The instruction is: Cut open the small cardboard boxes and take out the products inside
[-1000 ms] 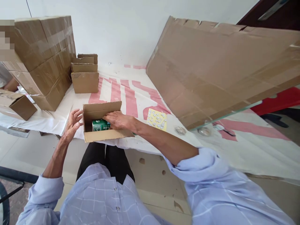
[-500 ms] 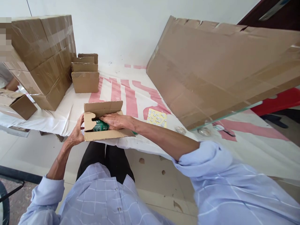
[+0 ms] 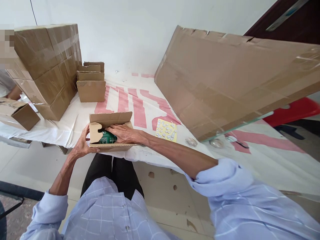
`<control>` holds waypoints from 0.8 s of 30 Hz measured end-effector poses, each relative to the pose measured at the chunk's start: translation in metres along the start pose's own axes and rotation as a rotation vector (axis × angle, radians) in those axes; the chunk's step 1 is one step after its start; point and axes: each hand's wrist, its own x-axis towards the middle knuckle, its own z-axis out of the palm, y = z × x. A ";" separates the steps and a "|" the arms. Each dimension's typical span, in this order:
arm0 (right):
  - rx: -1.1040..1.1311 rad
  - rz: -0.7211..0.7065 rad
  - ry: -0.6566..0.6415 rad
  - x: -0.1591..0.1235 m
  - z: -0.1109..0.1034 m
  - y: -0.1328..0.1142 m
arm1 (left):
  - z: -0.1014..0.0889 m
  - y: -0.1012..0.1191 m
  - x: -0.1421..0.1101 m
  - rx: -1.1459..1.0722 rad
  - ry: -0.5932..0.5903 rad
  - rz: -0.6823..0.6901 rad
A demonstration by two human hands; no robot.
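A small cardboard box [image 3: 110,117] lies near the front edge of the table, its long flaps raised and its left end flap folded inward. My left hand [image 3: 82,144] is wrapped round the left end of this box, with the thumb along its front. Inside sits a green can [image 3: 108,137] with white print, partly covered by the end flap and by my other hand. My right hand [image 3: 122,133] reaches into the box from the right. Its fingers stretch flat along the back of the can and touch it; the thumb is hidden.
Stacked taped cartons [image 3: 50,70] stand at the left, beside several open small boxes [image 3: 91,91]. A large cardboard sheet [image 3: 232,80] leans at the right. A yellow sticker sheet [image 3: 166,130] lies right of the box. Another person's arm [image 3: 15,92] shows at far left.
My left hand has moved in from beside the box and closed round its left end. The left end flap has folded inward over the can. My right hand stays inside the box.
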 end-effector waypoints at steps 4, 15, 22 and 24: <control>0.043 0.055 -0.026 -0.001 -0.009 -0.006 | -0.001 -0.001 0.001 0.005 0.006 -0.008; 0.304 -0.039 0.345 -0.025 -0.054 -0.009 | -0.012 -0.005 0.011 0.040 0.031 0.047; 0.669 -0.080 0.654 -0.026 -0.091 -0.006 | -0.033 -0.017 0.052 0.094 0.100 0.043; 0.714 -0.094 0.697 -0.026 -0.101 -0.007 | -0.042 -0.019 0.066 0.099 0.097 0.039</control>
